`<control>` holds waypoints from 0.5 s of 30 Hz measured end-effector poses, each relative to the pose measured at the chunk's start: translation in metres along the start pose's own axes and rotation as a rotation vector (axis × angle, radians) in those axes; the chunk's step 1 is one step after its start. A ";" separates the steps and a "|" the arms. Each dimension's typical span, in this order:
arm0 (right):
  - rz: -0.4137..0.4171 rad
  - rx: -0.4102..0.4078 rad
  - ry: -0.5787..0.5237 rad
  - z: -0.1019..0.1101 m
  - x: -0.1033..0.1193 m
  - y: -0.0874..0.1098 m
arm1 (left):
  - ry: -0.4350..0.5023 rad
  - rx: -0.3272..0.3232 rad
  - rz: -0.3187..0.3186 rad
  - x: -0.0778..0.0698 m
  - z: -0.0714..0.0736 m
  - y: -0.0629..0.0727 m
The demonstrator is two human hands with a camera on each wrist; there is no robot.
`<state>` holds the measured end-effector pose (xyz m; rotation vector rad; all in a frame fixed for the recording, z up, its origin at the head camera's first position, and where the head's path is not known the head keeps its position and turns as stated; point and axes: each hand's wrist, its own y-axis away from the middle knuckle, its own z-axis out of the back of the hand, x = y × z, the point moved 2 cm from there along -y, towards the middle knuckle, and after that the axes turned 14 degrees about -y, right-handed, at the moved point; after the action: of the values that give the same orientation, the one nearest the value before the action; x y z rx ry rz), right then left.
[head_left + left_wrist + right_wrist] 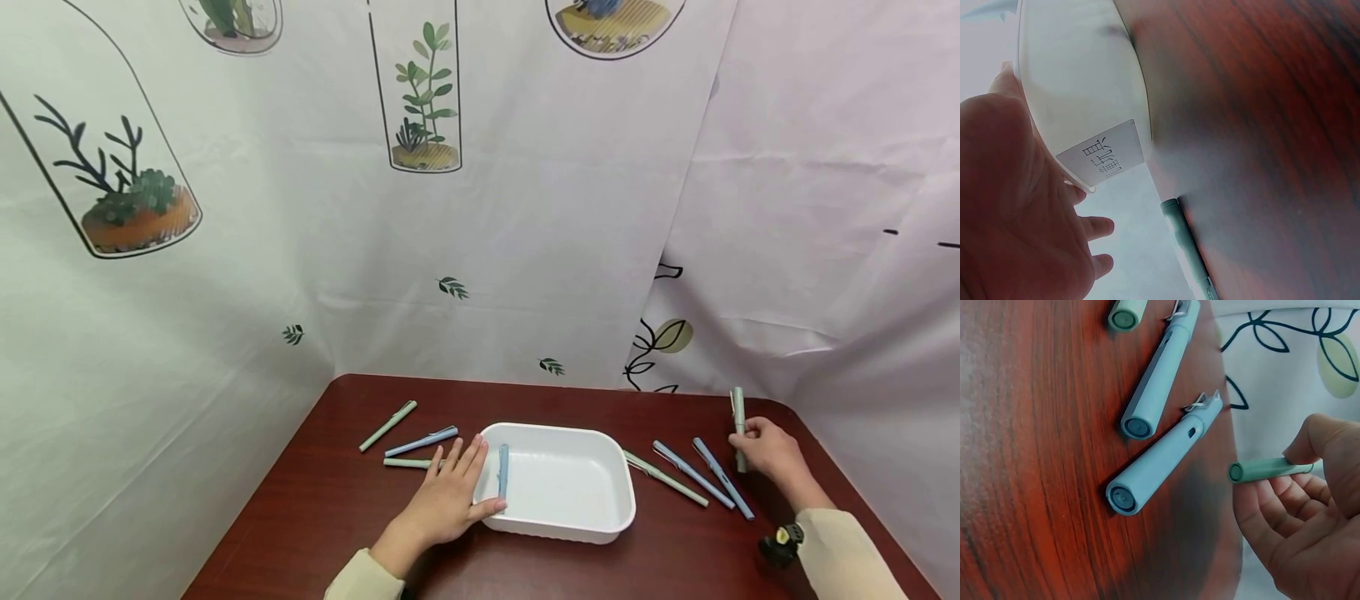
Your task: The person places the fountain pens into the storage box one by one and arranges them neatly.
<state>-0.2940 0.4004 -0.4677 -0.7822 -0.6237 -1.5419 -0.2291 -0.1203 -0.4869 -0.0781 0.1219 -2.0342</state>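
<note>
A white rectangular tray [555, 532] stands on the table with one blue pen [503, 467] inside, along its left end. My left hand [448, 498] rests on the tray's left rim, its fingers straight and spread. In the left wrist view the palm lies against the tray's outer wall [1079, 94], which bears a label. At the right side of the table, my right hand [772, 450] pinches a light green pen [738, 408] between thumb and fingers. The right wrist view shows the end of this green pen [1263, 469] pointing out from the fingers.
Right of the tray lie a green pen [667, 479] and two blue pens [693, 475] [723, 479]. To its left are a green pen [387, 426], a blue pen [420, 442] and another green pen [405, 462], partly behind the left hand. A printed curtain [487, 333] hangs behind the table.
</note>
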 end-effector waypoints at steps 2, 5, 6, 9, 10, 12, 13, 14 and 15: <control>-0.009 0.015 -0.064 -0.001 0.001 0.002 | 0.005 -0.002 0.000 0.000 0.001 0.000; -0.012 0.035 -0.164 -0.002 0.005 0.007 | 0.008 0.004 0.003 -0.001 0.002 0.000; -0.010 0.044 -0.202 -0.003 0.006 0.008 | 0.009 0.005 0.003 -0.001 0.002 0.000; -0.005 0.067 -0.280 -0.006 0.012 0.013 | 0.009 0.008 0.005 0.000 0.001 0.000; -0.002 0.075 -0.305 -0.007 0.014 0.015 | 0.009 0.008 0.005 0.000 0.001 0.000; -0.010 0.081 -0.346 -0.009 0.018 0.019 | 0.008 0.005 0.003 0.000 0.001 0.000; -0.016 0.081 -0.363 -0.011 0.020 0.022 | 0.006 0.002 0.002 0.000 0.001 0.000; -0.018 0.083 -0.378 -0.013 0.022 0.024 | 0.005 0.000 0.001 0.000 0.000 0.001; -0.019 0.086 -0.389 -0.014 0.023 0.026 | 0.007 -0.003 0.000 0.000 0.000 0.001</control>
<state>-0.2709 0.3718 -0.4596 -1.0225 -0.9776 -1.3790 -0.2281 -0.1204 -0.4869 -0.0731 0.1293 -2.0345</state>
